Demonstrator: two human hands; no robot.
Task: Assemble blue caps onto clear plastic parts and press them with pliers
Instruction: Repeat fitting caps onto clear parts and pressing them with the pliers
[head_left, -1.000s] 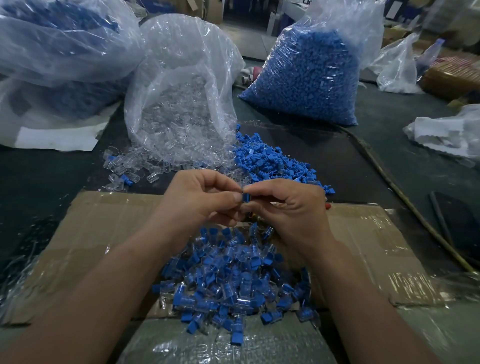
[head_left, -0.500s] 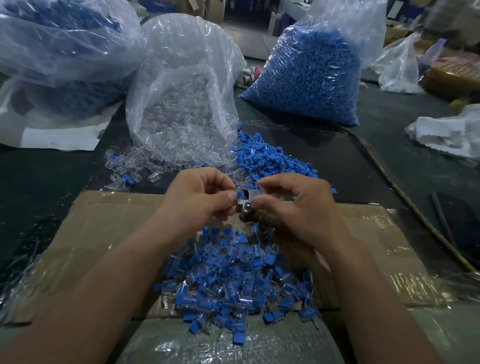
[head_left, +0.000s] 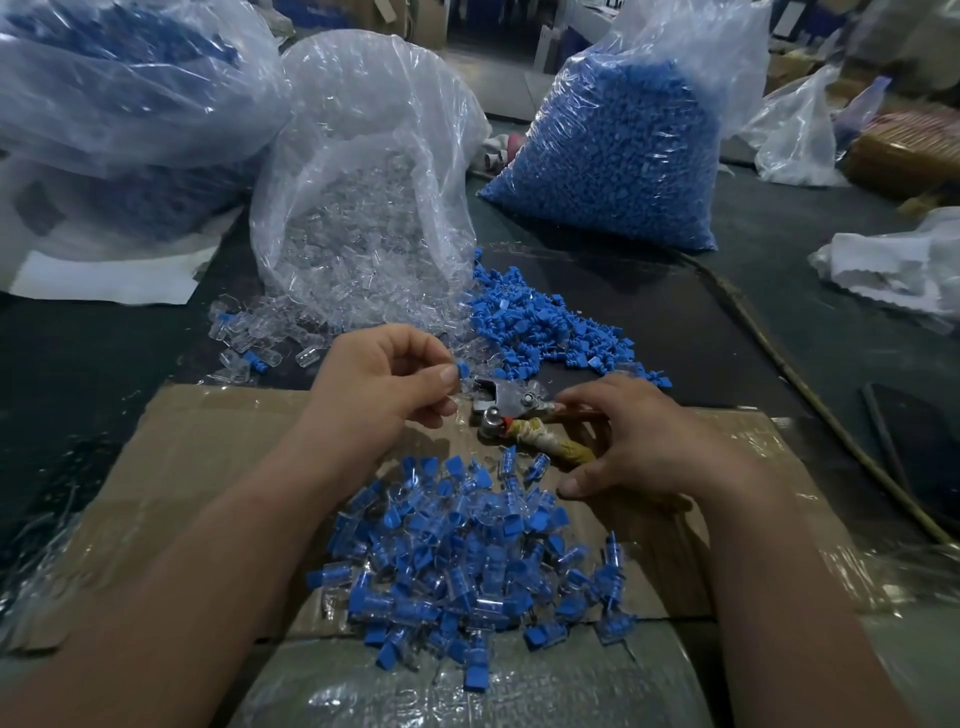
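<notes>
Cardboard (head_left: 208, 431) underneath, bare at left: left hand (head_left: 384, 384) pinches a blue cap (head_left: 462, 370) beside the pliers (head_left: 506, 402); right hand (head_left: 644, 441) curls round their handles.

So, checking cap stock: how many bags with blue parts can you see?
2. The left bag at the back, its blue contents dim through the plastic; the right bag at the back, packed full. The middle bag holds clear parts. More may lie outside the view.

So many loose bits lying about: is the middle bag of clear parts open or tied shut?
Open. The bag of clear parts lies with its mouth gaping at the front, and clear parts spill out of it.
</notes>
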